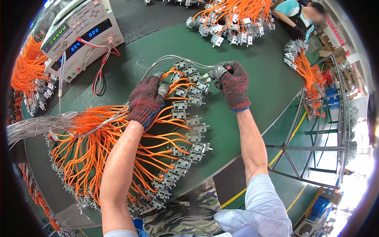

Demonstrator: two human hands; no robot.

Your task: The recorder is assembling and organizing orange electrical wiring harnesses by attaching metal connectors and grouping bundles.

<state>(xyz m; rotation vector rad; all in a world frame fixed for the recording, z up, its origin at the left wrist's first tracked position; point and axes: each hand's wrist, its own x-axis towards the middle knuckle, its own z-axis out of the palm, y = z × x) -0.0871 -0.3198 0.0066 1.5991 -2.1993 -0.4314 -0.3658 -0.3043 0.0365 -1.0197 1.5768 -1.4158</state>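
My left hand [147,100], in a dark red knitted glove with grey-wrapped fingertips, is closed over orange cables [173,84] beside their grey metal connectors [181,92]; exactly which cable it grips is partly hidden. My right hand [235,85], gloved alike, pinches a small test probe at the end of grey leads [173,56]. The probe's pale tip [206,77] is at the edge of the upper connectors, and I cannot tell whether it touches one. Below the left hand, the orange cables fan out from a thick wire bundle [43,127], with connectors along their ends.
A white bench tester [81,33] with lit displays stands at the upper left. More orange cables [233,15] are heaped at the far side of the green table [237,138]. A metal frame rack [316,148] stands right of the table. Another person [296,17] works at the far right.
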